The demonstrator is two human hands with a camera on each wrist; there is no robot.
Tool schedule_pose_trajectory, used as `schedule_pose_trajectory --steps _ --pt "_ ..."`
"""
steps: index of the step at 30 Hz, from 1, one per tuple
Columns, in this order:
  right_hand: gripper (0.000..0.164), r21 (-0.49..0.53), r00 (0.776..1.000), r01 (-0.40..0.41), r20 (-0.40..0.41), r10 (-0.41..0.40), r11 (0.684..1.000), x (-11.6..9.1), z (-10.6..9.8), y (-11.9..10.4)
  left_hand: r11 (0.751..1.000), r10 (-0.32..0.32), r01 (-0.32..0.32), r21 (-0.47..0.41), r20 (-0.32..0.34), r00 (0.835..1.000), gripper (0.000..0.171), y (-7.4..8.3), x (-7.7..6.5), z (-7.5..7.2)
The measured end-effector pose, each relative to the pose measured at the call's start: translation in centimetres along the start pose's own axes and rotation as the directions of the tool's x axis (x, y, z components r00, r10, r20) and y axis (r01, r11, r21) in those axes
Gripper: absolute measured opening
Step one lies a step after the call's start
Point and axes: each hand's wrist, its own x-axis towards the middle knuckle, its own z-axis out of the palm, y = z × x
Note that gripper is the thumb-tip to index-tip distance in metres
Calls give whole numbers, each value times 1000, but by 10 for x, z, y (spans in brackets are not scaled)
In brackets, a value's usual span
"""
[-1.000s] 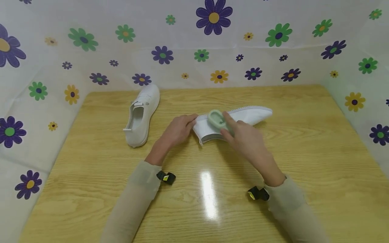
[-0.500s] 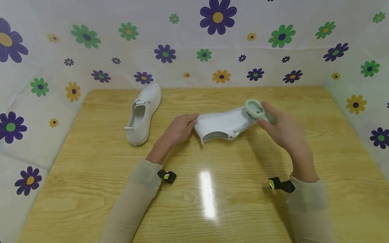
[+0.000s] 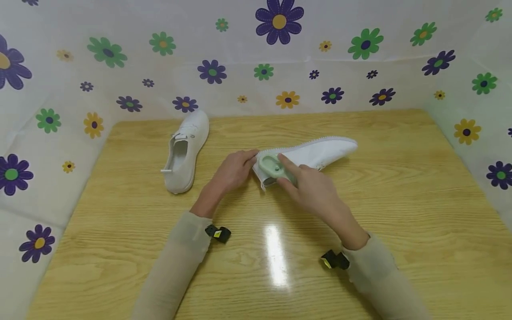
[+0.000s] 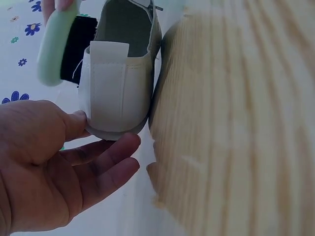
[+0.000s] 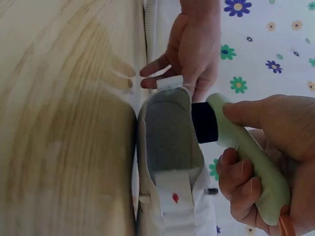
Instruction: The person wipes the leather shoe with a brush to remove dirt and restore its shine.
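Note:
A white lace-up shoe point(image 3: 330, 153) lies on its side on the table in the head view, toe to the right. My left hand point(image 3: 234, 171) holds its heel, with the thumb point(image 4: 76, 125) against the upper and fingers by the sole edge. In my right hand point(image 3: 320, 189) is a pale green brush point(image 5: 258, 172), gripped by its handle. Its black bristles point(image 5: 204, 123) touch the side of the shoe near the heel opening. The brush head and right fingers cover part of the shoe in the head view.
A second white shoe point(image 3: 186, 155) stands upright at the left of the wood-grain table point(image 3: 160, 266). Behind the table hangs a white sheet point(image 3: 240, 44) printed with flowers, which also runs along both sides.
My right hand first swept the brush right toward the toe, then brought it back left to the heel. The left hand has kept its hold on the heel.

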Motion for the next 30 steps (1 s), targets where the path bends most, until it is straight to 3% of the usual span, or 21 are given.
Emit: schedule_pose_trajectory --steps 5,10,12,14,18,22,25,30 --pt "61 46 990 -137 45 135 990 -4 -29 32 1000 -5 5 1 7 1000 40 1 1 1" --pt "62 55 970 -236 -52 238 970 -15 -56 64 1000 -6 6 12 12 1000 41 0 1 1" --pt "60 12 966 -226 -124 226 974 -15 -54 64 1000 -11 11 6 11 1000 41 0 1 1" --pt "60 -23 968 -215 -138 210 976 -12 -47 57 1000 -16 16 -2 9 1000 41 -1 -1 0" --pt "60 -31 992 -123 -27 122 992 -3 -26 28 999 -29 30 -14 6 1000 41 -2 -3 -2" --pt "60 -8 996 -38 75 39 999 1 -15 8 1000 -28 28 -12 5 1000 41 -3 -3 -1" --pt "60 9 995 -69 68 69 998 -2 -23 16 1000 -24 24 -8 9 1000 42 -3 -1 0" --pt "62 56 972 -231 -26 232 971 -13 -50 50 1000 -23 23 1 15 1000 41 -3 0 0"
